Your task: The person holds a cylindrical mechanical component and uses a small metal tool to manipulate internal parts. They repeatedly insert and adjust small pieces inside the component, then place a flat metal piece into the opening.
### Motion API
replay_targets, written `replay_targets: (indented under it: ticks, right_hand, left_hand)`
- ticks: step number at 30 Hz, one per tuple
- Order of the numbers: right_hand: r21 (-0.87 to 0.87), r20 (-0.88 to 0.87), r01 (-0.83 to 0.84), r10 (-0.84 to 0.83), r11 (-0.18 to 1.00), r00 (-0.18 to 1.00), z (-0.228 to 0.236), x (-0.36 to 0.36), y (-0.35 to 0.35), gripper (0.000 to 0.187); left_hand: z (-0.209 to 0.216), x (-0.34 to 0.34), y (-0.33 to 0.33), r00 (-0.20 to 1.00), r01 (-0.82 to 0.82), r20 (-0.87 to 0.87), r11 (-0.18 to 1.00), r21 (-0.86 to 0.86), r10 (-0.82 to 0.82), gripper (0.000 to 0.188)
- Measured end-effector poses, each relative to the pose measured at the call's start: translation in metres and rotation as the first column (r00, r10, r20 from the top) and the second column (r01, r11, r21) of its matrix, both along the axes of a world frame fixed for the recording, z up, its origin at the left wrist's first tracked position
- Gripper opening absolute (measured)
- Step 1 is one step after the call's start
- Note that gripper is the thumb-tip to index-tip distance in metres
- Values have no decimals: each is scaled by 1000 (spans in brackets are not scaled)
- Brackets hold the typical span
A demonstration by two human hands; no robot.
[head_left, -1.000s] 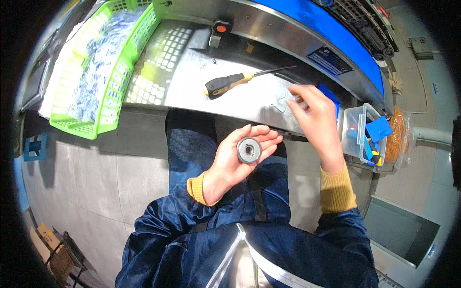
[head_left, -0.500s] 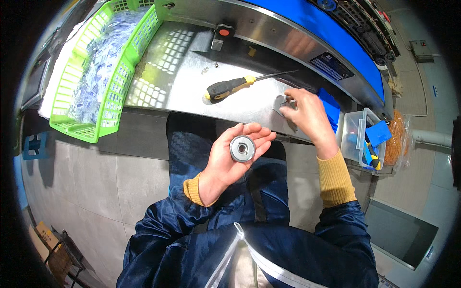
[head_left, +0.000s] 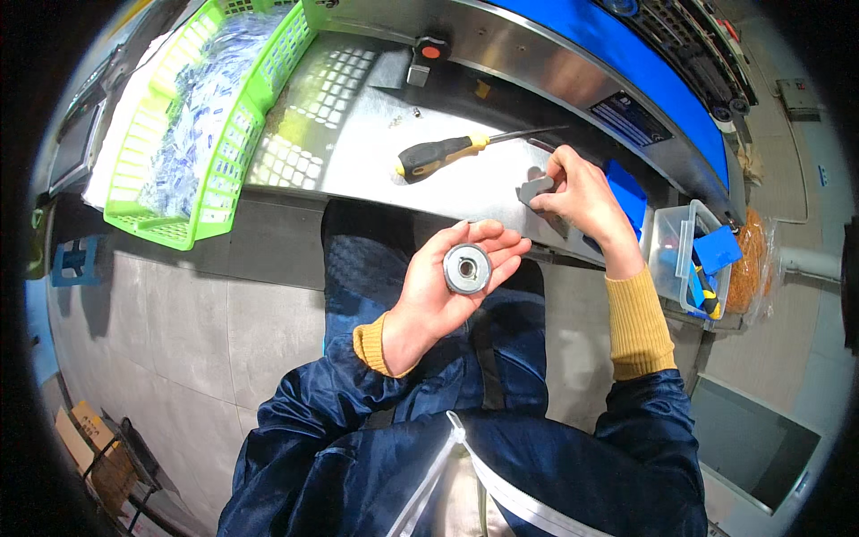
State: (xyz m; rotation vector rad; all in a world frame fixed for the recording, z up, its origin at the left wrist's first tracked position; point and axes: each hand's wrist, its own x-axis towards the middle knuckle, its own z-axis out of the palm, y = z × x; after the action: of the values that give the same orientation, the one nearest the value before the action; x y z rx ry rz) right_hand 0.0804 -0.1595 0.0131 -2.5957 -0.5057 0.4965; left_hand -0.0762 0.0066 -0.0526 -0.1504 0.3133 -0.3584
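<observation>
On the palm of my left hand (head_left: 428,291) rests a round metal part (head_left: 467,268) with a hole through its middle. The fingers lie fairly straight beneath and beside it, with the thumb along its edge. My right hand (head_left: 586,199) is over the metal worktop, its thumb and forefinger pinched on a small flat grey metal piece (head_left: 537,188) with an uneven outline. The other fingers of that hand are bent. Left of it, a black-and-yellow screwdriver (head_left: 438,156) lies on the worktop, its shaft pointing right.
A green basket (head_left: 224,183) full of small clear packets stands at the left. A clear plastic bin (head_left: 667,259) with tools and blue pieces sits at the right, near a blue object (head_left: 626,192). A machine with a steel front (head_left: 537,54) borders the worktop's far side.
My right thumb and forefinger have closed on the flat grey piece and raised it slightly. The round part stays on my left palm. The whole view has shifted a little.
</observation>
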Motion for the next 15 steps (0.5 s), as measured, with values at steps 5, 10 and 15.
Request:
replay_targets:
  ticks: [5, 10, 15]
  right_hand:
    - [324, 45, 94, -115, 941, 992, 11, -20, 2, 17]
    - [292, 265, -3, -78, 956, 961, 5, -32, 8, 11]
    - [80, 274, -13, -10, 997, 962, -10, -41, 7, 30]
  left_hand:
    - [-2, 1, 0, 1000, -24, 16, 1000, 4, 24, 36]
    - [-1, 5, -4, 998, -18, -53, 997, 74, 22, 36]
    - [-3, 5, -1, 997, -29, -62, 996, 79, 34, 36]
